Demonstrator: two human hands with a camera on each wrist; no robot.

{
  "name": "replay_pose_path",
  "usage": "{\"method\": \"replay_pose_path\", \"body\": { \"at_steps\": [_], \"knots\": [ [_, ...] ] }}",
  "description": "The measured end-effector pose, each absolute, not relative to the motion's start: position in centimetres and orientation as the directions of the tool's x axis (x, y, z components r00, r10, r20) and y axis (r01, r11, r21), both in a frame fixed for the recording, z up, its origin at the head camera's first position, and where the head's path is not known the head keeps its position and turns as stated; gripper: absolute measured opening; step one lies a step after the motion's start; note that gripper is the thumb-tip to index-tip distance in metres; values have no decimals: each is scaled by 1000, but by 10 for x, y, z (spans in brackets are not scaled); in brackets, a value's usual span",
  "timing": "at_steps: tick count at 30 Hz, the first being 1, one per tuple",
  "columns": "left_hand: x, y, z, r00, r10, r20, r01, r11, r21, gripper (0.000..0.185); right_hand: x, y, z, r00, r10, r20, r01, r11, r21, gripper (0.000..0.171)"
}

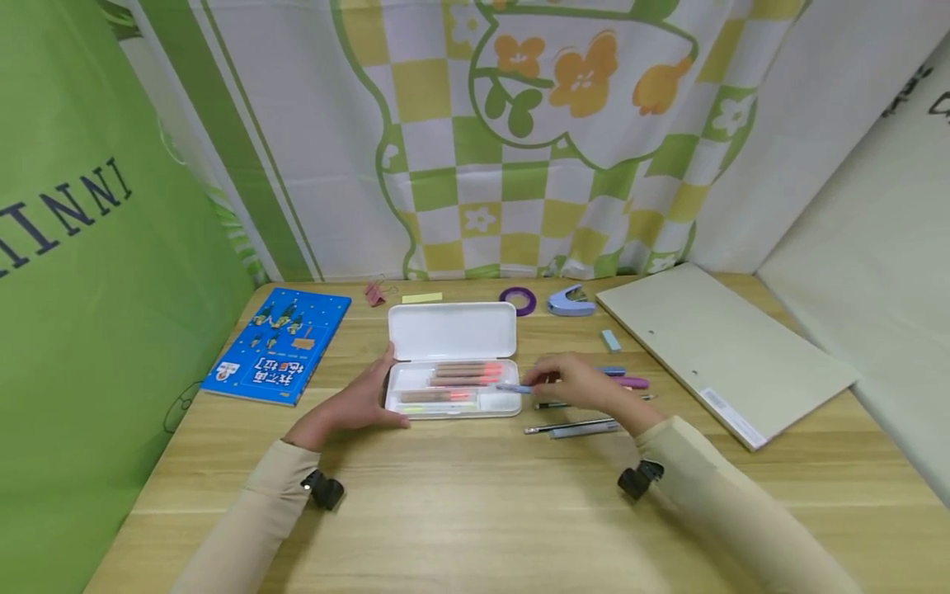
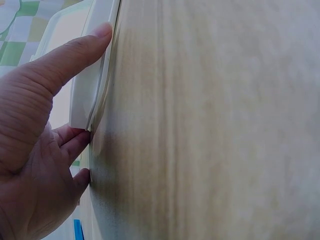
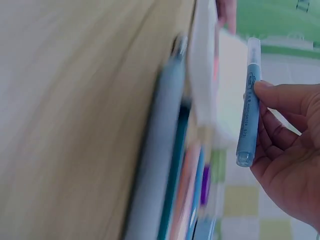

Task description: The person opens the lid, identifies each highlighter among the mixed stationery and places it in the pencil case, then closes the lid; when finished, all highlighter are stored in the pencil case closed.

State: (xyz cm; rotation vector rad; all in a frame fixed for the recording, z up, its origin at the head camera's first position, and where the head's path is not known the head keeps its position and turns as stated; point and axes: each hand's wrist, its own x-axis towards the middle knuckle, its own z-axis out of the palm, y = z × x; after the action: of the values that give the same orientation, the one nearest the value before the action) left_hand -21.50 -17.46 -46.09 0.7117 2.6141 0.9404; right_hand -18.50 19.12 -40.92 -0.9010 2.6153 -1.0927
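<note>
An open white pencil case (image 1: 453, 363) lies in the middle of the wooden table, its lid flipped back and several orange-tipped pens inside. My left hand (image 1: 364, 400) rests against the case's left end (image 2: 92, 85), thumb along its front edge and fingers straight. At the case's right edge my right hand (image 1: 575, 384) pinches a light blue highlighter (image 1: 514, 388) between thumb and fingers; the right wrist view shows the highlighter (image 3: 248, 102) held beside the case. More pens and pencils (image 1: 586, 404) lie on the table under and right of that hand.
A blue book (image 1: 278, 345) lies at the left. Along the back are a pink clip (image 1: 374, 291), a yellow sticky note (image 1: 421, 298), a purple tape ring (image 1: 518, 300) and a blue hole punch (image 1: 570, 302). A beige folder (image 1: 723, 351) lies right, an eraser (image 1: 610, 340) beside it.
</note>
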Motion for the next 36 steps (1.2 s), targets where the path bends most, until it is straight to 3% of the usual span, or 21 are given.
{"method": "replay_pose_path", "body": {
  "at_steps": [6, 19, 32, 36],
  "knots": [
    [-214, -174, -461, -838, 537, -97, 351, 667, 657, 130, -196, 134, -413, -723, -677, 139, -556, 450, -699, 12],
    [-215, -177, -465, -833, 547, -83, 363, 654, 664, 130, -207, 71, -430, -704, -699, 123, -566, 448, -693, 11],
    [-216, -177, -463, -837, 544, -69, 364, 645, 672, 131, -205, 102, -421, -786, -607, 115, -489, 497, -716, 11],
    [-216, -177, -464, -839, 539, -74, 362, 654, 665, 131, -204, 116, -426, -764, -641, 69, -481, 495, -724, 11]
  ]
}}
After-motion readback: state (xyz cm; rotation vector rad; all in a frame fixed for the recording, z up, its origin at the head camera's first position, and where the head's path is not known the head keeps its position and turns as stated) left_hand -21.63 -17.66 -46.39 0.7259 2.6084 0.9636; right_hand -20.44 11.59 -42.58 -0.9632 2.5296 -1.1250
